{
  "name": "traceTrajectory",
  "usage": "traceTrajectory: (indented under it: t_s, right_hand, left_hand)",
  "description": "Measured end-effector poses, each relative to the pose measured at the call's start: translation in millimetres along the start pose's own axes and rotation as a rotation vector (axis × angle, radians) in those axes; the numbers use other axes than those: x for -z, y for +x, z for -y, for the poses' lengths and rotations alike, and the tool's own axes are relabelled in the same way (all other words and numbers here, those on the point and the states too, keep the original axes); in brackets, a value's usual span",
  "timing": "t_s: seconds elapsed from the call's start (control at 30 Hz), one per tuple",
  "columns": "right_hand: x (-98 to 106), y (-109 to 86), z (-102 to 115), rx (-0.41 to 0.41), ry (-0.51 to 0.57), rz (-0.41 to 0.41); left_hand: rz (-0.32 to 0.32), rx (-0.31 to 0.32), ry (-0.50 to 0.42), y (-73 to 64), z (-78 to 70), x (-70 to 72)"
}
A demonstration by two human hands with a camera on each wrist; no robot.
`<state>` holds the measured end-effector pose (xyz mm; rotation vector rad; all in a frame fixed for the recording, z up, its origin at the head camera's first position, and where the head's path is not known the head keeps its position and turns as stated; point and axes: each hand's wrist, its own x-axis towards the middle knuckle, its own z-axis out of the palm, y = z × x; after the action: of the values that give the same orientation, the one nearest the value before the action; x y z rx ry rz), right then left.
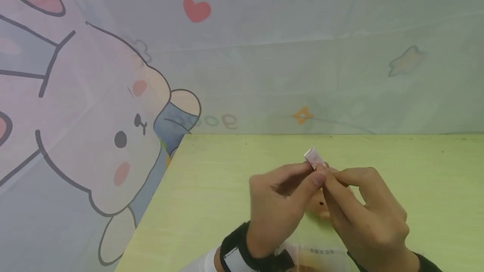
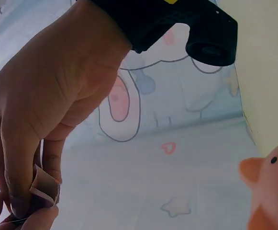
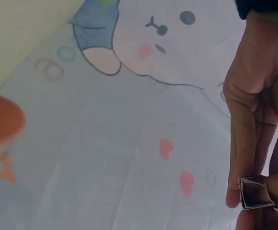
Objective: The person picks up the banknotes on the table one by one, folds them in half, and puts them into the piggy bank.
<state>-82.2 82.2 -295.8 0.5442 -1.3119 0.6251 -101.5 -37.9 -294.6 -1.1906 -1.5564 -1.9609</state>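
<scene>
Fingers (image 1: 316, 178) of left hand (image 1: 277, 200) and right hand (image 1: 372, 217), drawn to a pinch, both hold a small open-ended box (image 1: 312, 155) above the counter (image 1: 204, 205); I can't tell its contents. Orange toy (image 1: 319, 207) shows between hands, clear packet (image 1: 319, 255) nearer.

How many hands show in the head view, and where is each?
2: the left hand and the right hand, side by side above the table, fingertips meeting at a small paper piece.
</scene>
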Motion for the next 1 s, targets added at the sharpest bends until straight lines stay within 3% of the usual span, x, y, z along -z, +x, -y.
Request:
traceTrajectory:
  t_s: [0.07,0.17,0.27,0.4,0.5,0.57,0.63,0.77,0.83,0.9,1.0]
  right_hand:
    - [2.8,0.8,1.3,-0.055,0.031,0.078]
    - [10.7,4.1,1.4,-0.198,0.108,0.214]
    - [19.2,8.0,-0.6,-0.380,0.311,0.295]
    - [27.4,10.6,-2.6,-0.616,0.656,0.285]
    - [29.8,11.0,-3.1,-0.693,0.781,0.256]
    - [28.0,9.9,-4.3,-0.628,0.770,0.234]
    - [24.3,8.1,-5.0,-0.487,0.646,0.220]
    - [14.4,1.1,-5.4,-0.151,0.198,0.157]
    - [10.8,-2.1,-5.5,-0.042,0.041,0.134]
    - [7.9,-3.7,-5.5,0.028,-0.026,0.131]
    - [5.6,-1.9,-4.1,0.044,0.022,0.181]
  left_hand:
    - [-0.046,0.038,-0.035,1.5,1.8,2.0]
    - [-0.114,0.090,-0.090,3.6,4.1,5.7]
    - [-0.122,0.105,-0.126,5.3,5.3,9.1]
    - [-0.068,0.100,-0.143,7.1,4.8,11.5]
    - [-0.059,0.110,-0.148,8.1,3.4,11.5]
    - [-0.054,0.111,-0.173,8.6,2.8,11.2]
    - [-0.048,0.117,-0.196,8.7,2.4,10.7]
    - [-0.023,0.122,-0.236,6.9,1.7,9.1]
    - [-0.017,0.120,-0.234,5.7,0.9,8.3]
    - [-0.024,0.115,-0.218,4.8,0.3,7.9]
    - [-0.048,0.097,-0.170,6.1,0.5,9.2]
